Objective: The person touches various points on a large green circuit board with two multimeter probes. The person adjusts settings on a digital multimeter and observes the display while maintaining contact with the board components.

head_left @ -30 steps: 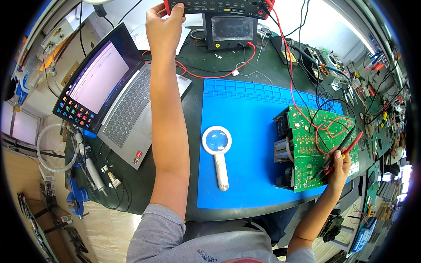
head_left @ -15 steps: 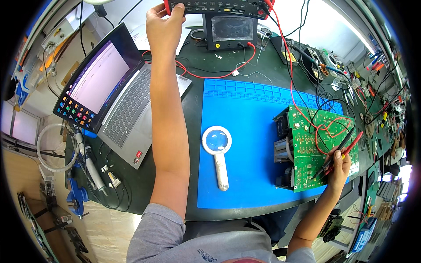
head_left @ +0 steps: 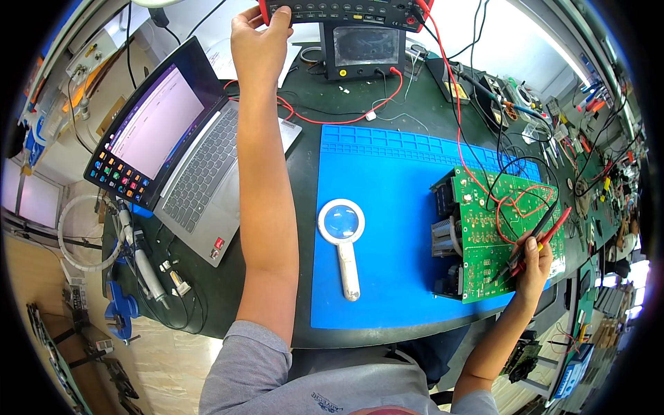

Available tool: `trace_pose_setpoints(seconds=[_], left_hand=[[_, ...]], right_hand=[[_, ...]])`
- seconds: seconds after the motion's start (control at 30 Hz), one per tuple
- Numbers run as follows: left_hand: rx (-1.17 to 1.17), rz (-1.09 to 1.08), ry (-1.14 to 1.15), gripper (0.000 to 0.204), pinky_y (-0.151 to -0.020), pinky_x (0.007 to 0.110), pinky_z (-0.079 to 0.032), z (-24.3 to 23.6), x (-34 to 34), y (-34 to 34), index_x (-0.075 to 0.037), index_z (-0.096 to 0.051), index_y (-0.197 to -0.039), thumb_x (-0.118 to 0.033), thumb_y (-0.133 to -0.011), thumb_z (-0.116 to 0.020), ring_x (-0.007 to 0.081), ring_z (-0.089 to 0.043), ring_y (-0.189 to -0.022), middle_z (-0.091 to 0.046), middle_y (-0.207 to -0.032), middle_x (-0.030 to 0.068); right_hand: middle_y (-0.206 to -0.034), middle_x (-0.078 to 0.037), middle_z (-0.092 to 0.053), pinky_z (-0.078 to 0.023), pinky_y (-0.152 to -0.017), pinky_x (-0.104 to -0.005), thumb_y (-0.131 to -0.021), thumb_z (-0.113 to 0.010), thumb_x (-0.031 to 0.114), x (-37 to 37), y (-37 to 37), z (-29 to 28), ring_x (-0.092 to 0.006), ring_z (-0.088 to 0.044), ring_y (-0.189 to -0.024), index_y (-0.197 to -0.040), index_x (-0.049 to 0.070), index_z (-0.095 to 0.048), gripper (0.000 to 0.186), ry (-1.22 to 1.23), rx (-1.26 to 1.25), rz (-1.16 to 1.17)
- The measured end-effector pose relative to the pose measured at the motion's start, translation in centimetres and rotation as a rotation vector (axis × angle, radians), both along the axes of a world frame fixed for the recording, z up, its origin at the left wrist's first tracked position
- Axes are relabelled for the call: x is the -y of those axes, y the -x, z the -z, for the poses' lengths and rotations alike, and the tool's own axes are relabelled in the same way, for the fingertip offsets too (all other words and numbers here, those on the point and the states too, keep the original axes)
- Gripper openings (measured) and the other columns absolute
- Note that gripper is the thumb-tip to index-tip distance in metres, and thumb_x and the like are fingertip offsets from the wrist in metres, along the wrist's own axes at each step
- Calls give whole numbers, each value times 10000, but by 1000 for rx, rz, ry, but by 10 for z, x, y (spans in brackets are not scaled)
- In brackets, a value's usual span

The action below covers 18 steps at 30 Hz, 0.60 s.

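My left hand (head_left: 259,47) reaches far forward to the left end of a black bench multimeter (head_left: 332,12) with red edges. Its thumb lies on the front panel near the buttons, and the fingers curl round the casing's side. At the right, my right hand (head_left: 531,271) is closed around a pair of test probes (head_left: 548,225), one black and one red. They slant over a green circuit board (head_left: 484,235) with black components along its left side. Whether the probe tips touch the board is hard to make out. Red and black leads run from the probes up to the multimeter.
A white-rimmed magnifying glass (head_left: 342,223) lies on the blue work mat (head_left: 387,277). An open laptop (head_left: 200,166) stands to the left. Behind the mat is a black device with a screen (head_left: 365,47). A soldering iron (head_left: 499,97) and loose cables sit at the back right.
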<state>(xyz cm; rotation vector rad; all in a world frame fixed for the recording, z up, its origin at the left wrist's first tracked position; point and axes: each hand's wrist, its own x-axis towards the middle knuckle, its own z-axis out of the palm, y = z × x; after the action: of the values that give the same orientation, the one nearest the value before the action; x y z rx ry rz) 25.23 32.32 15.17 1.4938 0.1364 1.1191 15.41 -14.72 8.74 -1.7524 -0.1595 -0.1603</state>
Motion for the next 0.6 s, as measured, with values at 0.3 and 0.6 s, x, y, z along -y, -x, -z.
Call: trace_pose_setpoints(seconds=[0.3,0.6], left_hand=[[-24,-6,1,586,-778,246,-551,-1,1,2,168,-389,-1196,-198,-824,-656,253,-645,-928,-520,-1140,270],[34,79,9,471,-801,262,-562,1,-7,2,170,-407,-1176,-120,-862,-603,271,-649,-928,-539,-1109,268]], right_hand=[[-634,-22,-535,-331,-400,-178,-885,-602,355,-4,1,-3,-59,-460,-448,-872,35,-547,325,3,-1,11],[-620,-21,-527,-334,-393,-182,-892,-592,349,-3,1,-1,-59,-456,-439,-870,31,-544,322,-10,5,5]])
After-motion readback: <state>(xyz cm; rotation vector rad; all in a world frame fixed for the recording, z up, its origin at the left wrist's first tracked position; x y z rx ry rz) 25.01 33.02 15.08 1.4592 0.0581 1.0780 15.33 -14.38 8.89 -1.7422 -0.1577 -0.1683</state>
